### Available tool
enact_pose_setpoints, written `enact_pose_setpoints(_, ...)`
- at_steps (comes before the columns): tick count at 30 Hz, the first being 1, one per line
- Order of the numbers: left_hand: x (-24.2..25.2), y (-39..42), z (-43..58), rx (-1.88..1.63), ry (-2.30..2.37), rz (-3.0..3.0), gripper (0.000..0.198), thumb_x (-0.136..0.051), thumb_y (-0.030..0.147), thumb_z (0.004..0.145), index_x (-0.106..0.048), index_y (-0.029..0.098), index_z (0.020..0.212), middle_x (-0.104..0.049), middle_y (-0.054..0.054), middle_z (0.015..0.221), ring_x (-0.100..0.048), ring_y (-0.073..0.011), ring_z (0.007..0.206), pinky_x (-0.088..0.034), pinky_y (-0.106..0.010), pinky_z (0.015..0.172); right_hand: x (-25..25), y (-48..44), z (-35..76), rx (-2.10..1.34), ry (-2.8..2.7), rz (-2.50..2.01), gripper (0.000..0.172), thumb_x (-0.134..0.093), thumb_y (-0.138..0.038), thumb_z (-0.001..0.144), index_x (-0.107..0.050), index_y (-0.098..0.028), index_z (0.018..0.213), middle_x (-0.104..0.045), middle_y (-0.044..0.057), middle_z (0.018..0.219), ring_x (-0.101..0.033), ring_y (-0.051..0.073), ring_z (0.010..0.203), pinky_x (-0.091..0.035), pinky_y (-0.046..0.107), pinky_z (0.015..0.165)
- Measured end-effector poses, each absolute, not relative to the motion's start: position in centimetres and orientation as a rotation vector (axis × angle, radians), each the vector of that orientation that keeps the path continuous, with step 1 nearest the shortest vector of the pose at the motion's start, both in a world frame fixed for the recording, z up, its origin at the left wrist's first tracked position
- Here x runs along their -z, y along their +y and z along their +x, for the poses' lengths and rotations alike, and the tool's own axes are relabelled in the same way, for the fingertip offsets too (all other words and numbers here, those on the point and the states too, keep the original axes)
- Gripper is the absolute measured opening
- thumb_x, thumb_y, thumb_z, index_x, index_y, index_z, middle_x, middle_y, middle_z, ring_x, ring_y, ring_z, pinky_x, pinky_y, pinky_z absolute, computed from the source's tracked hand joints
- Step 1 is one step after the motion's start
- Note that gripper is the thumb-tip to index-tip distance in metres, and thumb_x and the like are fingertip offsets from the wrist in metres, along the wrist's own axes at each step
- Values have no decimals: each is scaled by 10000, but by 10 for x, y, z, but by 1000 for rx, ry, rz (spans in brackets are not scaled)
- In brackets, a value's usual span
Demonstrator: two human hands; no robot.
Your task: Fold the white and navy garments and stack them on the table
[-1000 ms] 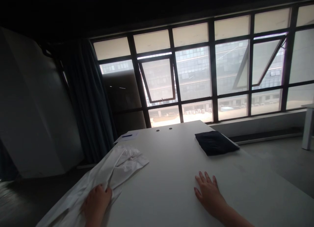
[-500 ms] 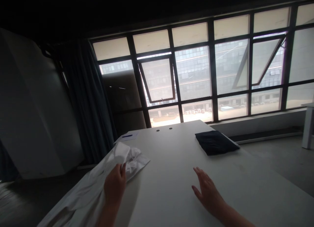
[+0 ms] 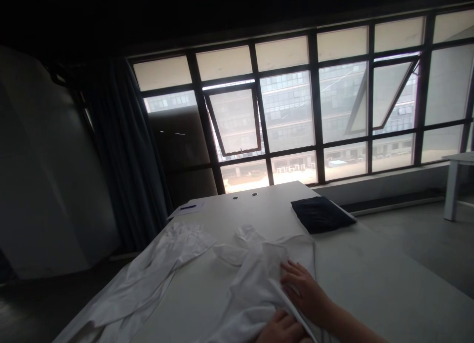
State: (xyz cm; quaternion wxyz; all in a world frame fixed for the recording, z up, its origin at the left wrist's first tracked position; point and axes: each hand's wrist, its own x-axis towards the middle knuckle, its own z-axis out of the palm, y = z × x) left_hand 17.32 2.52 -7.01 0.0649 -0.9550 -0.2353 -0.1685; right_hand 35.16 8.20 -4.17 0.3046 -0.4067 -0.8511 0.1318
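Note:
A crumpled white garment (image 3: 255,278) of thin cloth lies across the middle of the white table (image 3: 374,283). My right hand (image 3: 305,288) rests on its right part, with the fingers stretched over the cloth. Just below, at the bottom edge of the view, my left hand (image 3: 283,328) has its fingers curled into the same garment; the rest of that hand is cut off. To the left, a second white garment (image 3: 166,269) is spread along the table's left edge, with neither hand on it.
Dark folded cloth (image 3: 321,214) sits near the table's right edge. Paper (image 3: 194,209) with a pen (image 3: 188,207) lies at the far left corner. Beyond are windows, some tilted open, and a dark curtain (image 3: 122,150). Another white table (image 3: 454,185) stands at right.
My left hand has let go of the left-hand garment and moved right. Another white garment now lies under both hands, where bare tabletop showed. My right hand has come down onto it.

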Motion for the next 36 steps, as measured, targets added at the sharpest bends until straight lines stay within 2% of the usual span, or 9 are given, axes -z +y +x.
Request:
enact_pose_setpoints(2, 67, 33, 155, 495, -941, -2780, 95, -642, 321, 959, -700, 257, 1000, -723, -46, 907, -668, -212, 855, -527, -351, 856, 44, 85, 351, -417, -2260, -1128, 243, -539, -361, 953, -728, -269, 1074, -621, 71, 1426, -494, 288, 1387, -322, 545, 1187)
enact_pose_setpoints(5, 54, 39, 122, 554, -1364, -2639, 246, -670, 330, 913, -667, 288, 1155, -712, -62, 1124, -639, -255, 1058, -439, -400, 1020, 43, 86, 350, -390, -2261, -1179, 287, -526, -349, 952, -717, -265, 1149, -623, 83, 1422, -493, 287, 1385, -317, 521, 1182)
enact_pose_setpoints(10, 41, 48, 87, 528, -1880, -2317, 419, -514, 129, 894, -635, 273, 1268, -654, -71, 1318, -574, -242, 1229, -312, -440, 1142, 37, 85, 355, -283, -2290, -1263, 360, -507, -444, 972, -696, -273, 1226, -648, 95, 1385, -540, 302, 1315, -370, 484, 1113)
enact_pose_setpoints(14, 46, 55, 81, 587, -1835, -2344, 399, -542, 149, 822, -671, 219, 1193, -664, -123, 1293, -591, -282, 1209, -366, -479, 1110, 35, 86, 359, -237, -2303, -1233, 328, -459, -306, 962, -711, -286, 1172, -688, 55, 1317, -576, 276, 1239, -383, 458, 1079)
enact_pose_setpoints(17, 46, 55, 82, 691, -1774, -2381, 402, -527, 166, 798, -678, 214, 1167, -675, -140, 1263, -608, -303, 1177, -392, -508, 1089, 37, 88, 360, -273, -2291, -1233, 424, -480, -134, 809, -712, -262, 1141, -705, 49, 1269, -578, 263, 1205, -388, 433, 1061)
enact_pose_setpoints(20, 40, 51, 83, 778, -1772, -2392, 424, -519, 169, 772, -676, 222, 1163, -690, -138, 1231, -620, -307, 1160, -409, -505, 1081, 38, 89, 362, -300, -2275, -1248, 508, -486, -83, 701, -717, -253, 1121, -696, 53, 1267, -559, 270, 1216, -379, 440, 1061)
enact_pose_setpoints(26, 29, 47, 86, 1013, -1777, -2370, 409, -542, 188, 724, -676, 218, 1108, -730, -124, 1101, -671, -302, 1053, -485, -486, 1001, 35, 88, 362, -331, -2258, -1197, 345, -494, -167, 839, -745, -282, 1046, -707, 46, 1206, -578, 270, 1181, -406, 440, 1033)
enact_pose_setpoints(31, 23, 44, 86, 1257, -1712, -2145, 238, -504, 184, 768, -659, 219, 945, -711, -95, 913, -682, -285, 897, -529, -441, 842, 40, 93, 363, -257, -2061, -1175, 288, -433, -191, 924, -711, -238, 985, -730, 78, 1024, -640, 258, 1039, -466, 416, 959)
enact_pose_setpoints(36, 19, 47, 74, 1342, -1715, -1949, 257, -495, 188, 801, -624, 226, 1019, -698, -79, 981, -666, -278, 946, -511, -425, 862, 40, 105, 373, -260, -1590, -1096, 270, -412, -326, 955, -650, -227, 1035, -730, 120, 1039, -657, 287, 1045, -498, 447, 944)
